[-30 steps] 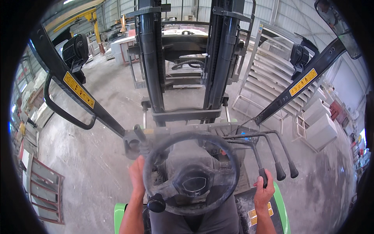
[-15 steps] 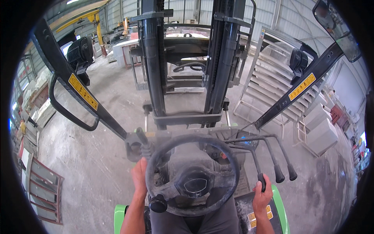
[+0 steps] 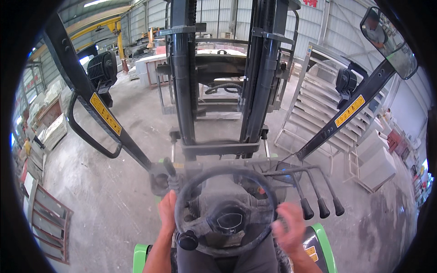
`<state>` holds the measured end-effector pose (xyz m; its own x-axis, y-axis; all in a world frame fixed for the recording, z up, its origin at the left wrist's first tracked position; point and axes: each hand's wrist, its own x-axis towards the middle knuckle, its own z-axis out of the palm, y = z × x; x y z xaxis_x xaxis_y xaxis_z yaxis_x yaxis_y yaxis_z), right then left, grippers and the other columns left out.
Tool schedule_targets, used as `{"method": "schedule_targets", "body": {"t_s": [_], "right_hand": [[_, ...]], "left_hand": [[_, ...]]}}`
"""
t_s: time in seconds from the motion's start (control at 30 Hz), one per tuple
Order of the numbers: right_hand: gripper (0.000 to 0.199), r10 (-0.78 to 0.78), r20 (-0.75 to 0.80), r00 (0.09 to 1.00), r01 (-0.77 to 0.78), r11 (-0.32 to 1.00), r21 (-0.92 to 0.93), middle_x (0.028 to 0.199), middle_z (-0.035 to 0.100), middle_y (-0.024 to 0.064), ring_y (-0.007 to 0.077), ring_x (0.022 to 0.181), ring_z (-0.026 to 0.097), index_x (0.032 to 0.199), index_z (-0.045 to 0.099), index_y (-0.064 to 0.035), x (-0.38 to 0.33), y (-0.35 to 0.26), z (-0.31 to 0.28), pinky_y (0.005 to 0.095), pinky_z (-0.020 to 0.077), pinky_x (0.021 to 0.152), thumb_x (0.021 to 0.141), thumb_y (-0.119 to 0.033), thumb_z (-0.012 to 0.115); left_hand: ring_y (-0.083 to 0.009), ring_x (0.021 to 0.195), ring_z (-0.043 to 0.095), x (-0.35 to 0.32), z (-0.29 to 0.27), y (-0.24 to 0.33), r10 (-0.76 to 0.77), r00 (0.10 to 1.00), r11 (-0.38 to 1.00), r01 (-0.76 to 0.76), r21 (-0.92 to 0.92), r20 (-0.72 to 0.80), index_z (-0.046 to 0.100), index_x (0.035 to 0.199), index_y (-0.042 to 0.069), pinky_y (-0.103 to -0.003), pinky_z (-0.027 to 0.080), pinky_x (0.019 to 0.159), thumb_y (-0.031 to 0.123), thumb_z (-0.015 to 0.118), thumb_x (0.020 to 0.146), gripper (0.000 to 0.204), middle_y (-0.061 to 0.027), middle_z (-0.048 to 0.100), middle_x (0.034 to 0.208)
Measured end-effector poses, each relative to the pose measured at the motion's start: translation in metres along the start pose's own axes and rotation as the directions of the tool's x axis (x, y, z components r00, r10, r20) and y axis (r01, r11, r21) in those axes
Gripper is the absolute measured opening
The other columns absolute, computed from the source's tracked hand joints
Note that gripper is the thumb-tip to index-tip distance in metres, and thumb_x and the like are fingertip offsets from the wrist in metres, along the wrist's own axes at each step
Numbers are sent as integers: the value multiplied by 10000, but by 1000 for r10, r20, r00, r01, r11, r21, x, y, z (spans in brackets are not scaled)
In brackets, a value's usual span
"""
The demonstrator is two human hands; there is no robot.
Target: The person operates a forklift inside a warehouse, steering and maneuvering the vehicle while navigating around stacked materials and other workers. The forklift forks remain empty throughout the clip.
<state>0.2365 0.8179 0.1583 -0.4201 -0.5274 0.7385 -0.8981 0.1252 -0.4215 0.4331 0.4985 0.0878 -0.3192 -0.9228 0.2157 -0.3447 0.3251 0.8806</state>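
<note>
The black, dusty steering wheel (image 3: 227,172) of a forklift stands in front of my lap, with a round spinner knob (image 3: 187,240) at its lower left. My left hand (image 3: 167,213) is closed at the left side of the rim, its fingers partly hidden. Just above it rises a short grey lever (image 3: 170,168). My right hand (image 3: 290,227), blurred by motion, is beside the right rim with its fingers loosely curled and apart, holding nothing visible. To its right stand three black-knobbed control levers (image 3: 322,208), none of them held.
Ahead rises the dark forklift mast (image 3: 182,86). Beyond it at right stands a metal rack (image 3: 314,109) of pale slabs, with a pale block (image 3: 375,157) nearer. A red-framed rack (image 3: 50,225) lies at left. A mirror (image 3: 389,43) hangs at upper right.
My right hand has let go of the nearest control lever and moved left toward the wheel rim. That lever has swung back in line beside the others. My left hand stays by the rim.
</note>
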Motion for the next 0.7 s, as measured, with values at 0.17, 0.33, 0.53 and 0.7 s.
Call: {"method": "schedule_targets", "body": {"t_s": [0.17, 0.33, 0.53, 0.7], "right_hand": [[488, -199, 226, 954, 134, 952, 274, 1280, 658, 120, 346, 1219, 597, 1198, 694, -39, -18, -44, 59, 494, 485, 1045, 768, -214, 845], [515, -333, 225, 916, 184, 845, 502, 1330, 634, 130, 361, 1249, 586, 1230, 689, -48, -7, -74, 102, 506, 509, 1020, 766, -206, 846], [344, -661, 238, 712, 510, 719, 473, 1131, 623, 141, 332, 1174, 584, 1057, 680, -8, 18, -92, 175, 495, 440, 1059, 775, -202, 653], [207, -566, 73, 821, 516, 791, 330, 948, 591, 87, 297, 1022, 582, 898, 640, -63, 68, -95, 195, 472, 441, 945, 766, -222, 650]], "left_hand": [[-302, 673, 422, -3, 11, -21, 73, 997, 997, -74, 15, 26, 590, 885, -62, -469, 447, 689, 313, 449, 1084, 448, -276, 531, 754], [-164, 717, 463, 5, 22, -33, 43, 999, 997, -41, -58, 29, 579, 871, -41, -402, 434, 651, 324, 453, 1099, 448, -161, 545, 715], [-92, 737, 420, 9, 24, -12, 40, 998, 987, -31, -161, 54, 593, 866, 29, -306, 384, 624, 367, 467, 1108, 434, 21, 497, 772], [-100, 706, 418, 14, 23, -16, 1, 999, 995, 3, -100, 40, 582, 829, 17, -329, 378, 603, 364, 471, 1102, 455, -4, 497, 724]]}}
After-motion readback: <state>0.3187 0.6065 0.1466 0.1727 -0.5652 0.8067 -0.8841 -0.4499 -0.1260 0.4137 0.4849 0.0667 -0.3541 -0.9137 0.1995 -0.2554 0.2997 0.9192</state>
